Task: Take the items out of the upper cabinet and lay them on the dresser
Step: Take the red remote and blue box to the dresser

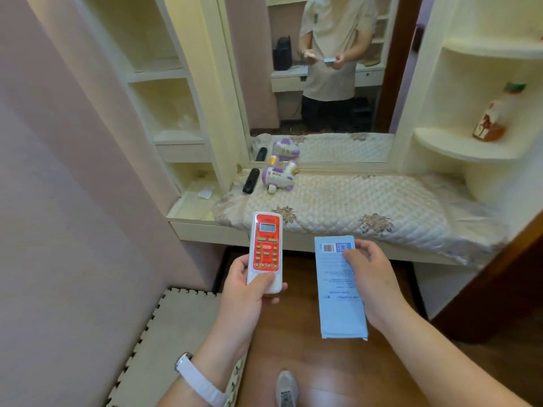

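My left hand [249, 292] grips the lower end of a white remote with a red keypad [266, 248], held upright just in front of the dresser's edge. My right hand [373, 277] holds a flat light-blue packet [338, 304] with a barcode at its top, hanging over the wooden floor. The dresser [205, 230] carries a quilted cream cover [352, 207]. On the cover's far left lie a black remote [250, 180] and a purple-and-white toy [277, 177], close to the mirror.
A mirror [323, 83] backs the dresser and reflects a person. Open shelves [164, 74] rise on the left; rounded corner shelves on the right hold a bottle [490, 118]. A foam mat [176, 333] lies at lower left. A dark door edge [499, 289] stands at right.
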A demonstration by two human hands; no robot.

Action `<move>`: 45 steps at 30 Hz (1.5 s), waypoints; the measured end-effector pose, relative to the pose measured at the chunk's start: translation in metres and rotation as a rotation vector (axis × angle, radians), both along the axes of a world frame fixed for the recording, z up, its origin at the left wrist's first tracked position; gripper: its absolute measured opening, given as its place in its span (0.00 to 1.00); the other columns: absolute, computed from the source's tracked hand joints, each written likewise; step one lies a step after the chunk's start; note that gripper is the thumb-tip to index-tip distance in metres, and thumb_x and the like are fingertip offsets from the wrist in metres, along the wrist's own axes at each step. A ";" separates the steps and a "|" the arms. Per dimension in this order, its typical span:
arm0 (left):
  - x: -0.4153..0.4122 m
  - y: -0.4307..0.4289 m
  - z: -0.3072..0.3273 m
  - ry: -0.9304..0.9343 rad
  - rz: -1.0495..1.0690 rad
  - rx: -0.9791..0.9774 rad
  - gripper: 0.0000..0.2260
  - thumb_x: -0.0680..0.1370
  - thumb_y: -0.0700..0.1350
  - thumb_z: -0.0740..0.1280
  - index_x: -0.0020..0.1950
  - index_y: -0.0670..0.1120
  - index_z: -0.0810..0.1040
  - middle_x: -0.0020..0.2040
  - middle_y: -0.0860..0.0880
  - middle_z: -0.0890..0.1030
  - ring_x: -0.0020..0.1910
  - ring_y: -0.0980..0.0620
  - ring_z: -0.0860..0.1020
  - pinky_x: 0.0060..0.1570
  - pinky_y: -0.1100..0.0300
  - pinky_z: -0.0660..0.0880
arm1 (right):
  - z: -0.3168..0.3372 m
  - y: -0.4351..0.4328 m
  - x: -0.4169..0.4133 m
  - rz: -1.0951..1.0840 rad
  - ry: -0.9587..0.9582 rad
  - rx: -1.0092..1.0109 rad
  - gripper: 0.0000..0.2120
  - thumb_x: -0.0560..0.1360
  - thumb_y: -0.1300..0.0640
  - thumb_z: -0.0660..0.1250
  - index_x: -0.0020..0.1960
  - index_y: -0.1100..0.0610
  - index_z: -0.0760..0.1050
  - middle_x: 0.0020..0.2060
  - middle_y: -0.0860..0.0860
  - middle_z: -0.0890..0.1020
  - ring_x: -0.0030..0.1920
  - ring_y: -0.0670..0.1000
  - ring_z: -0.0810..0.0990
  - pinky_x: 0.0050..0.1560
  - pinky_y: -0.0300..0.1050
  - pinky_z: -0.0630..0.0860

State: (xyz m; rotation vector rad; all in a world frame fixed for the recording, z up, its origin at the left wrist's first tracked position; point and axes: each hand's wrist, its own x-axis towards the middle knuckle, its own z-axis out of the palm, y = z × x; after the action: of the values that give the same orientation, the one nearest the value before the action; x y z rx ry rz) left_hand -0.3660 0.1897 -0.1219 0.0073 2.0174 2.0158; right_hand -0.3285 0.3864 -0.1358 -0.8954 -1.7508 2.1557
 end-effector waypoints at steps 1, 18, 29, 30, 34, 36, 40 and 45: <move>-0.013 0.005 -0.003 -0.010 -0.028 0.009 0.09 0.79 0.37 0.64 0.58 0.47 0.72 0.51 0.45 0.83 0.44 0.47 0.85 0.36 0.59 0.79 | -0.001 0.005 -0.012 -0.016 -0.009 0.003 0.08 0.80 0.57 0.62 0.59 0.52 0.72 0.46 0.54 0.84 0.40 0.56 0.86 0.39 0.55 0.81; -0.246 0.068 -0.050 -0.206 -0.190 0.176 0.13 0.79 0.38 0.64 0.62 0.47 0.71 0.53 0.46 0.83 0.46 0.46 0.85 0.37 0.58 0.78 | 0.010 0.054 -0.212 -0.188 -0.142 0.249 0.06 0.80 0.56 0.62 0.56 0.49 0.71 0.45 0.53 0.83 0.40 0.55 0.84 0.43 0.60 0.81; -0.311 0.119 -0.063 -0.228 -0.226 0.133 0.11 0.79 0.36 0.63 0.59 0.47 0.72 0.52 0.44 0.83 0.45 0.44 0.85 0.37 0.57 0.77 | -0.009 0.106 -0.275 -0.224 -0.154 0.197 0.09 0.80 0.56 0.61 0.59 0.51 0.70 0.45 0.54 0.83 0.41 0.56 0.84 0.42 0.58 0.81; -0.316 0.125 -0.066 -0.230 -0.216 0.124 0.11 0.79 0.37 0.63 0.59 0.47 0.72 0.52 0.45 0.83 0.45 0.44 0.85 0.38 0.56 0.77 | -0.013 0.112 -0.284 -0.215 -0.160 0.183 0.09 0.80 0.56 0.61 0.60 0.51 0.70 0.45 0.55 0.83 0.41 0.57 0.84 0.43 0.60 0.81; -0.340 0.152 -0.077 -0.242 -0.172 0.081 0.09 0.79 0.38 0.64 0.57 0.47 0.73 0.51 0.45 0.83 0.43 0.45 0.85 0.40 0.55 0.77 | -0.032 0.143 -0.323 -0.155 -0.177 0.179 0.10 0.79 0.56 0.60 0.60 0.51 0.69 0.44 0.54 0.82 0.39 0.54 0.82 0.43 0.57 0.81; -0.352 0.170 -0.083 -0.263 -0.147 0.058 0.09 0.78 0.38 0.65 0.57 0.48 0.73 0.51 0.45 0.83 0.44 0.44 0.85 0.41 0.53 0.77 | -0.039 0.161 -0.343 -0.119 -0.171 0.147 0.09 0.80 0.57 0.60 0.59 0.50 0.68 0.42 0.53 0.82 0.37 0.53 0.82 0.39 0.52 0.79; -0.377 0.214 -0.091 -0.267 -0.136 -0.041 0.09 0.78 0.37 0.64 0.56 0.48 0.73 0.51 0.45 0.83 0.44 0.45 0.85 0.37 0.55 0.76 | -0.052 0.209 -0.375 -0.102 -0.184 0.088 0.08 0.80 0.57 0.60 0.59 0.51 0.69 0.43 0.52 0.83 0.37 0.52 0.82 0.34 0.47 0.78; -0.415 0.257 -0.098 -0.237 -0.069 -0.143 0.08 0.79 0.37 0.64 0.55 0.48 0.71 0.52 0.44 0.83 0.44 0.45 0.85 0.40 0.55 0.76 | -0.073 0.266 -0.411 -0.058 -0.209 0.059 0.10 0.78 0.58 0.61 0.59 0.51 0.69 0.41 0.51 0.82 0.36 0.52 0.82 0.36 0.46 0.77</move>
State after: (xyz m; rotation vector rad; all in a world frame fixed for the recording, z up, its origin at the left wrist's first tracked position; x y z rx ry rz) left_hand -0.7812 0.4462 -0.2196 -0.1813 1.9757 1.7368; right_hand -0.7398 0.6525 -0.2092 -1.1786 -1.8463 2.0256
